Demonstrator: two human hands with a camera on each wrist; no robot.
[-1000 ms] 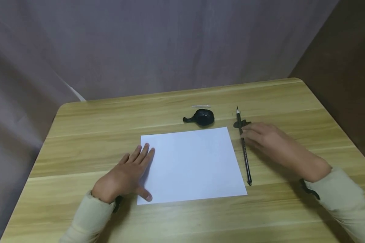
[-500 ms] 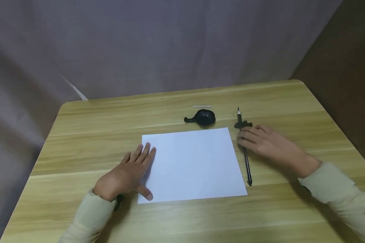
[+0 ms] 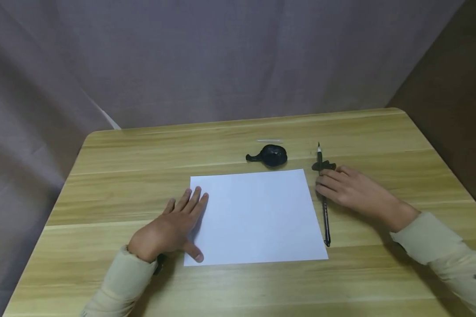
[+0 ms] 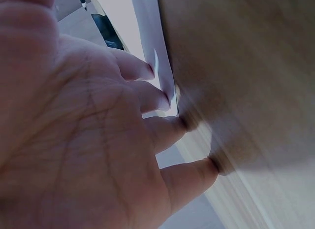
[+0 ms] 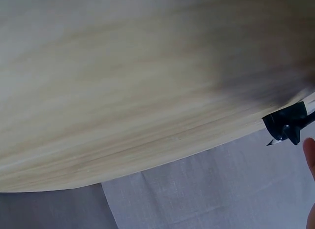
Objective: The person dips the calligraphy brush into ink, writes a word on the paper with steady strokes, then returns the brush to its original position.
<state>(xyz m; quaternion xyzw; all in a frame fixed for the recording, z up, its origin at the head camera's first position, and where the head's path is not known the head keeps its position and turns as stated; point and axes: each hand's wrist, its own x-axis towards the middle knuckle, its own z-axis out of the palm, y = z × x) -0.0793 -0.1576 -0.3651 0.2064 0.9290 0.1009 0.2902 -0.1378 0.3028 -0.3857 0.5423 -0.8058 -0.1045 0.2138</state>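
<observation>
A white sheet of paper (image 3: 254,215) lies on the wooden table in the head view. My left hand (image 3: 166,231) rests flat on the sheet's left edge, fingers spread; the left wrist view shows its fingertips (image 4: 170,133) along that edge. Right of the sheet, a dark writing brush (image 3: 325,215) leans tip-away on a small black brush rest (image 3: 329,165). My right hand (image 3: 353,191) grips the brush's shaft from above, just below the rest; the thumb is hidden. In the right wrist view only a bit of a finger (image 5: 309,152) shows beside the brush rest.
Behind the sheet sits a black gourd-shaped dish (image 3: 273,156) with a short stem pointing left. A thin clear stick (image 3: 269,141) lies beyond it. The table's (image 3: 143,154) far edge meets a grey curtain (image 3: 222,66).
My right hand has come over the brush from the right and its fingers have settled on the shaft. The brush's rear end has swung slightly towards the sheet. My left hand has stayed put.
</observation>
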